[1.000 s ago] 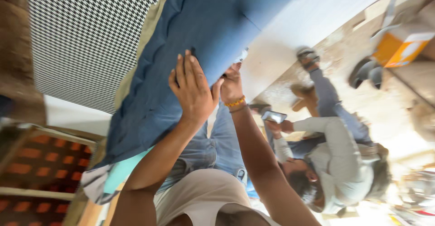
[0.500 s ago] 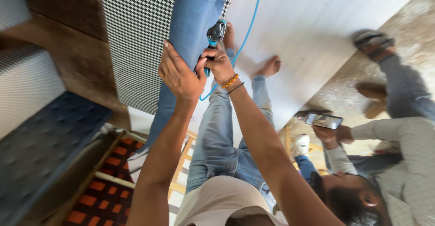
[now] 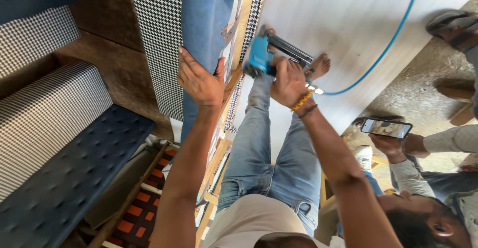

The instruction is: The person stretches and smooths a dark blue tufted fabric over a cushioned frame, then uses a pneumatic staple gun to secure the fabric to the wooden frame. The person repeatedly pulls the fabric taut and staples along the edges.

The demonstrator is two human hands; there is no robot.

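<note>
Overhead, right hand (image 3: pixel 289 83) fingers round blue stapler (image 3: pixel 261 56), left hand (image 3: pixel 200 81) flat on blue fabric (image 3: pixel 206 14).

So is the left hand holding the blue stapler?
No, the left hand presses flat on the blue fabric; the right hand grips the stapler.

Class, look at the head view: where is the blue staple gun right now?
The blue staple gun sits upper centre in the head view, gripped by the right hand against the wooden frame edge, right of the left hand pressing the blue fabric.
</note>
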